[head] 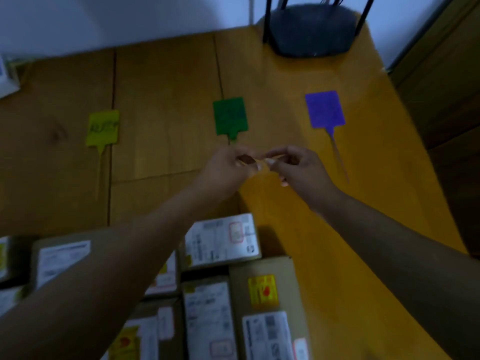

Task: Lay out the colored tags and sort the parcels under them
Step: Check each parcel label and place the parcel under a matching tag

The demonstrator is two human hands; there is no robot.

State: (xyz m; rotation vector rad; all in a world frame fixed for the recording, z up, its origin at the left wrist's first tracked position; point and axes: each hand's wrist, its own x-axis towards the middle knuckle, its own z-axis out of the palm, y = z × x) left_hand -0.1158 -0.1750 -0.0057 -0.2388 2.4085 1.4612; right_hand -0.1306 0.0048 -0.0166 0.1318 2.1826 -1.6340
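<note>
1. A dim room: a wooden table (166,81) against a pale wall, with a dark stool-like object (313,29) at its far right corner.
2. Three tags lie flat in a row, well apart: yellow tag (102,128) left, green tag (230,118) centre, purple tag (324,109) right.
3. The left hand (228,165) and right hand (298,166) meet just below the green tag, fingertips pinched on something small, too blurred to identify.
4. Labelled cardboard parcels (222,241) crowd the near edge beneath both forearms.
</note>
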